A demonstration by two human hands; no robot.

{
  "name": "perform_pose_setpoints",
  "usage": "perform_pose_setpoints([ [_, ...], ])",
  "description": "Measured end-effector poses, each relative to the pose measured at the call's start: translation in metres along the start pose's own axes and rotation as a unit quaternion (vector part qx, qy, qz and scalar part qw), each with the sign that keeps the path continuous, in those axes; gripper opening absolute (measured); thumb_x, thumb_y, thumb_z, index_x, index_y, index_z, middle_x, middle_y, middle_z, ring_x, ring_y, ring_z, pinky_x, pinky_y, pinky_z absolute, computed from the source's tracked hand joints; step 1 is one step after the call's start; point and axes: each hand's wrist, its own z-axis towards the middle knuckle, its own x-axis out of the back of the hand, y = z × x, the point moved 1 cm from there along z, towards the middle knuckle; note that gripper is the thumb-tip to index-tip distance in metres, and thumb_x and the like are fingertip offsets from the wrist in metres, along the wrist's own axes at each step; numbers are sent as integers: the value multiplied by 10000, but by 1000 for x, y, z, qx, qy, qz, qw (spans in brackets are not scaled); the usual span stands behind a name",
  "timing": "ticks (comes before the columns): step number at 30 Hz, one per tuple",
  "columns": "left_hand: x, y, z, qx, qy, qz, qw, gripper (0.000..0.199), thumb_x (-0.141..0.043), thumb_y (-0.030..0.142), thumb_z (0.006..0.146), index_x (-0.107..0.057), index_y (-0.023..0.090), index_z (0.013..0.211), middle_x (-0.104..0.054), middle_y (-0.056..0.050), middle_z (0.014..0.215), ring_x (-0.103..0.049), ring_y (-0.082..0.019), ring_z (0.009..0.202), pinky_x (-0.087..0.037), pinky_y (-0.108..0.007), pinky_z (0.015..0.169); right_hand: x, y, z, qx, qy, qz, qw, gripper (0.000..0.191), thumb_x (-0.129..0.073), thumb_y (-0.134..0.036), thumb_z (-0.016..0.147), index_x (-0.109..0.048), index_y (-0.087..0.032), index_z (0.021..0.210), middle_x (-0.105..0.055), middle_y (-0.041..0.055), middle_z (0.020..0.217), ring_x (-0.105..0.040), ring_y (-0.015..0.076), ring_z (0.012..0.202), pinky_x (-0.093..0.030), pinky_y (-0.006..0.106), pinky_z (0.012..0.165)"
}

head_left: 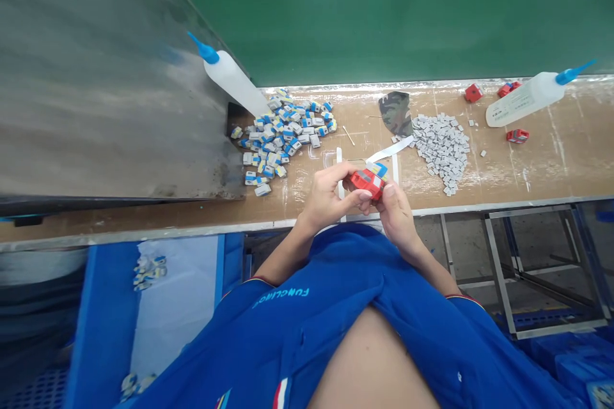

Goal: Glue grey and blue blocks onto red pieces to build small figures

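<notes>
Between my two hands, just over the near edge of the bench, is a red toy car body with a blue-and-white part at its top. My left hand has its fingers wrapped round the car's left side. On the other side, the thumb and fingers of my right hand pinch the car's right end. A white strip lies on the bench just beyond the car. Further left spreads a heap of small grey, blue and yellow parts. To the right is a pile of tiny light-grey pieces.
A white squeeze bottle leans at the left by a large grey metal panel. Another squeeze bottle lies at the right among red pieces. A camouflage cloth and a cotton swab rest on the bench. A blue bin stands below left.
</notes>
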Motion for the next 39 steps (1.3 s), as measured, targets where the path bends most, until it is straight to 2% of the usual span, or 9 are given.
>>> perform_pose_setpoints([
  [7, 3, -2, 3, -107, -7, 9, 994, 689, -691, 690, 971, -673, 199, 1454, -773, -142, 1186, -722, -209, 967, -615, -329, 843, 2, -7, 0, 69, 11, -60, 996, 508, -679, -751, 964, -730, -249, 1029, -717, 21, 819, -628, 167, 660, -581, 311, 594],
  [11, 6, 0, 6, -167, -32, 42, 984, 674, -719, 631, 967, -665, 208, 1489, -753, -174, 1317, -737, -266, 1190, -623, -386, 1012, 4, 2, -2, 45, -10, -28, 999, 541, -628, -776, 980, -721, -244, 1011, -705, 35, 808, -684, 210, 751, -617, 350, 643],
  [17, 12, 6, 7, -166, -40, 111, 979, 513, -710, 482, 1032, -681, 208, 1465, -750, -164, 1265, -752, -258, 1135, -654, -392, 955, 6, 8, -1, 18, -25, -4, 1000, 603, -574, -824, 979, -667, -239, 864, -609, 2, 670, -626, 189, 646, -590, 345, 602],
  [21, 12, 8, 6, -169, -51, 131, 976, 475, -699, 441, 1046, -674, 211, 1461, -753, -162, 1278, -749, -260, 1153, -656, -406, 987, 9, 0, -1, 45, 3, -48, 998, 587, -548, -798, 1009, -693, -238, 907, -631, 10, 692, -622, 187, 644, -546, 322, 566],
  [25, 10, 7, 3, -153, -18, 133, 979, 391, -684, 384, 1061, -690, 204, 1409, -762, -150, 1254, -745, -238, 1129, -662, -364, 928, 11, -5, -1, 117, -3, -113, 987, 586, -558, -774, 1018, -740, -233, 1152, -737, 65, 907, -708, 222, 799, -615, 358, 693],
  [28, 9, 6, 1, -149, 18, 109, 983, 358, -680, 366, 1065, -703, 206, 1385, -766, -130, 1212, -741, -193, 986, -651, -312, 814, 14, -3, 0, 191, 7, -150, 970, 656, -671, -719, 985, -625, -283, 1473, -727, 104, 1237, -733, 237, 966, -657, 394, 834],
  [30, 9, 5, 1, -157, 28, 85, 984, 371, -702, 381, 1054, -706, 208, 1382, -765, -118, 1182, -725, -172, 917, -638, -296, 781, 17, -1, 1, 243, 17, -189, 951, 641, -691, -630, 1008, -570, -317, 1553, -673, 113, 1353, -718, 235, 1029, -664, 397, 860],
  [34, 10, 4, 1, -156, 16, 58, 986, 412, -712, 435, 1045, -714, 211, 1390, -762, -120, 1173, -721, -178, 932, -620, -292, 774, 19, 1, 1, 318, 14, -243, 917, 538, -658, -511, 1057, -593, -346, 1565, -627, 115, 1361, -689, 248, 1114, -675, 397, 864],
  [39, 9, 5, -2, -130, 4, 19, 991, 564, -669, 605, 1024, -719, 179, 1391, -751, -145, 1181, -701, -188, 922, -607, -313, 783, 17, 2, -1, 344, 39, -247, 905, 538, -652, -495, 1071, -594, -354, 1587, -615, 102, 1293, -683, 241, 1104, -670, 404, 906],
])
